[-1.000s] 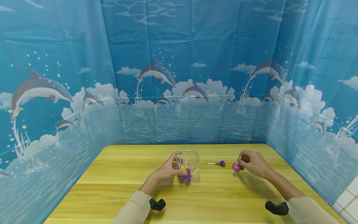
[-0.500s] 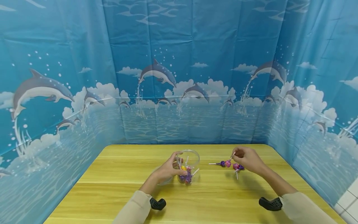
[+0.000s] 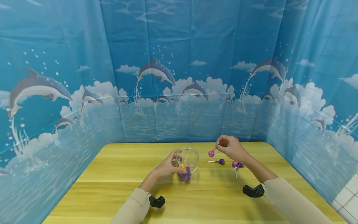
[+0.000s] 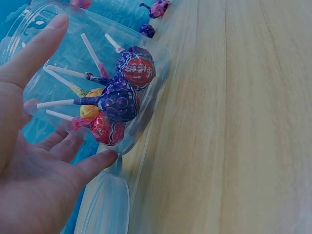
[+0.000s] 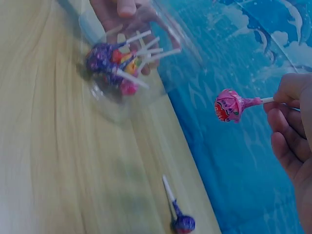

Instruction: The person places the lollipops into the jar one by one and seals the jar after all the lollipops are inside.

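Note:
A clear jar (image 3: 194, 158) stands on the table with several wrapped lollipops in it, among them a purple lollipop (image 4: 119, 102) and a red one (image 4: 108, 130). My left hand (image 3: 166, 168) grips the jar from its left side, thumb in front and fingers behind. By its white stick, my right hand (image 3: 232, 147) pinches a pink lollipop (image 5: 229, 105), candy end hanging down above the table, to the right of the jar. Below it a purple-wrapped lollipop (image 3: 221, 161) lies flat, its stick pointing at the jar.
Right of that lollipop lie a pink lollipop (image 3: 235, 163) and a purple one (image 3: 240, 165), close together. A clear round lid (image 4: 105, 204) lies on the table beside the left hand. Dolphin-printed blue curtains (image 3: 179, 118) stand behind the wooden table (image 3: 195, 202).
My right hand has lifted the pink lollipop from beside the other loose ones and carried it left and up toward the jar. My left hand stays on the jar.

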A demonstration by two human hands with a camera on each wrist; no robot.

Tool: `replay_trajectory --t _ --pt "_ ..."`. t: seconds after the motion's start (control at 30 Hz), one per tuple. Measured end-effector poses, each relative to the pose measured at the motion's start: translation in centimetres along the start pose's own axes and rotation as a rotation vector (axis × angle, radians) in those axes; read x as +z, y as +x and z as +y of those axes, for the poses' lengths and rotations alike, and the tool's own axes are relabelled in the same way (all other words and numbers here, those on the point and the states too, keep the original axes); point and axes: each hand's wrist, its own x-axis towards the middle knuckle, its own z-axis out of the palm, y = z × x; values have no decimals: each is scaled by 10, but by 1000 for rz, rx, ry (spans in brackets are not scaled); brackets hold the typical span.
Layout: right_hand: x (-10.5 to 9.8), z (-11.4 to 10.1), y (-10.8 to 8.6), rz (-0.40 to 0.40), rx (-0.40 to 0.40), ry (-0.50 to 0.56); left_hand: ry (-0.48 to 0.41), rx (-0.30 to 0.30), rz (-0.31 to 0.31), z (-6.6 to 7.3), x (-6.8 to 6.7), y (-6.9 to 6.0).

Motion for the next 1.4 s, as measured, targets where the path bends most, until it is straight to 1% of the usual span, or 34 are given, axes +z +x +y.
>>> replay_trajectory --t 0.1,0.23,0.3,0.4,0.5,0.6,0.73,0.9,1.0,1.13,1.23,1.4 --pt "8 -13 13 33 -30 20 16 -3 4 2 -1 1" --pt "24 -26 28 66 -63 40 44 -16 11 5 -1 2" --pt "34 -31 34 53 -84 47 54 -16 14 5 -1 2" --pt "49 -34 41 9 -110 40 45 -13 10 5 0 3" --pt "62 -33 47 -43 -136 -12 23 -2 2 4 1 4" --pt "71 -30 51 -89 -168 -109 23 10 -6 3 1 5" --pt "78 -29 54 -129 -223 -229 30 21 -22 1 2 5" --pt "86 -32 56 -166 -274 -327 34 25 -32 2 1 6" --pt "86 -34 56 -173 -293 -343 53 29 -45 2 0 7" --pt "85 -34 55 -180 -301 -315 70 29 -52 3 0 7" --pt "82 -33 53 -184 -285 -282 68 33 -54 2 0 8" --pt "72 -29 50 -174 -253 -197 52 38 -49 1 0 8"
